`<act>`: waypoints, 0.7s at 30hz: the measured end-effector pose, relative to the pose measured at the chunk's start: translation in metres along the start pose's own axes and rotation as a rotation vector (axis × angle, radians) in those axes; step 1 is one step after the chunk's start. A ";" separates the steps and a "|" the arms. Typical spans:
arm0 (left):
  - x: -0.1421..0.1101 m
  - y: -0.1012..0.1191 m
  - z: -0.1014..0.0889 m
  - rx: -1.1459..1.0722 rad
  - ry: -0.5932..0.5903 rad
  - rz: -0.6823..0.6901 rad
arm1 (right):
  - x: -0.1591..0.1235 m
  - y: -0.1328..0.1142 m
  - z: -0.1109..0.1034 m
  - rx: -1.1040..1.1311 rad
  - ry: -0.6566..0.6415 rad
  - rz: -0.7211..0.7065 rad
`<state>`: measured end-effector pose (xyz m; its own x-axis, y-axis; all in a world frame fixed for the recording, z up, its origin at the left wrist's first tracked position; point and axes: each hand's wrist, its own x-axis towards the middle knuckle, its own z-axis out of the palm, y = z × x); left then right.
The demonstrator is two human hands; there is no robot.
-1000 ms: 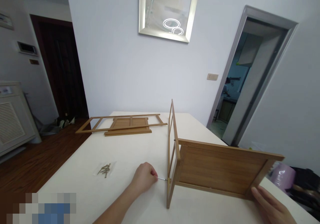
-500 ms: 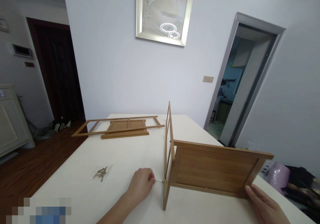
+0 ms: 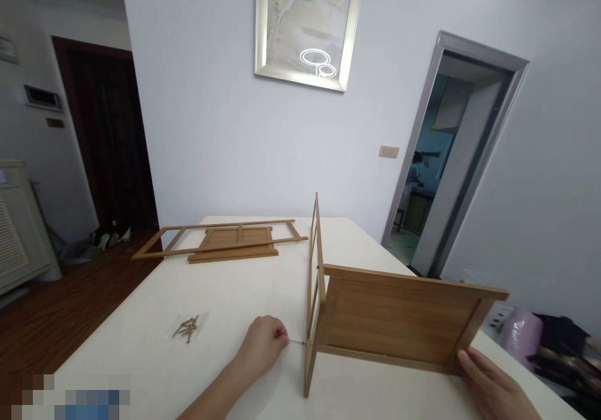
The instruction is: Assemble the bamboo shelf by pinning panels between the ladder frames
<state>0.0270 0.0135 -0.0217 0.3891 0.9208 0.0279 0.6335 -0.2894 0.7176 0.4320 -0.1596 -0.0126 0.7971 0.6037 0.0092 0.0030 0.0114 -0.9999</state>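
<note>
My left hand is closed in a pinch on a thin metal Allen key; most of the tool is hidden in the fingers. Its tip meets a dark screw head near the lower part of an upright wooden side frame. A wooden panel stands on its long edge and joins that frame on the right. At the panel's far right lower corner, my right hand grips the wood. Left of my left hand, several screws lie on a clear plastic bag.
Another open wooden frame lies across a second wooden panel at the back left of the white table, its end overhanging the edge. A wall stands behind the table. A pink roll and dark items are beyond the right edge.
The view has shifted slightly. Both hands keep their places on the Allen key and the panel, and no piece has visibly moved on the table.
</note>
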 end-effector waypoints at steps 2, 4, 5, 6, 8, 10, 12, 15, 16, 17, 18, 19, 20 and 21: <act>0.001 -0.001 0.000 -0.030 0.002 -0.006 | -0.001 -0.001 0.000 0.085 0.000 0.110; 0.002 -0.002 0.000 -0.057 0.006 -0.007 | -0.003 -0.002 0.000 0.146 0.009 0.172; 0.002 -0.002 0.000 -0.070 0.009 -0.007 | -0.004 -0.003 -0.001 0.163 0.016 0.189; 0.002 -0.002 0.001 -0.083 0.010 -0.006 | -0.005 -0.003 -0.001 0.178 0.015 0.204; 0.002 -0.002 0.001 -0.110 0.008 -0.005 | -0.006 -0.004 -0.002 0.198 0.007 0.224; 0.000 -0.001 0.000 -0.138 0.002 -0.016 | -0.006 -0.005 -0.001 0.205 0.001 0.227; -0.002 0.000 0.000 -0.163 0.000 -0.039 | -0.007 -0.006 0.000 0.206 0.009 0.227; -0.005 0.002 -0.001 -0.188 0.018 -0.069 | -0.006 -0.006 0.001 0.215 0.008 0.229; -0.006 0.002 0.000 -0.194 0.025 -0.073 | -0.005 -0.006 0.000 0.217 0.004 0.229; -0.006 0.002 0.000 -0.198 0.031 -0.075 | -0.004 -0.005 0.000 0.214 0.004 0.228; -0.007 0.002 0.000 -0.202 0.035 -0.072 | -0.003 -0.004 -0.001 0.207 0.004 0.228; -0.007 0.002 0.001 -0.206 0.037 -0.067 | -0.002 -0.003 -0.002 0.198 0.010 0.228; -0.007 0.002 0.001 -0.209 0.041 -0.060 | -0.001 -0.001 -0.003 0.188 0.016 0.225; -0.007 0.002 0.001 -0.212 0.045 -0.051 | 0.001 0.000 -0.004 0.178 0.019 0.221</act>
<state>0.0265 0.0063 -0.0211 0.3265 0.9451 0.0155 0.4952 -0.1850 0.8488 0.4351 -0.1624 -0.0128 0.7778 0.5924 -0.2102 -0.2768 0.0225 -0.9607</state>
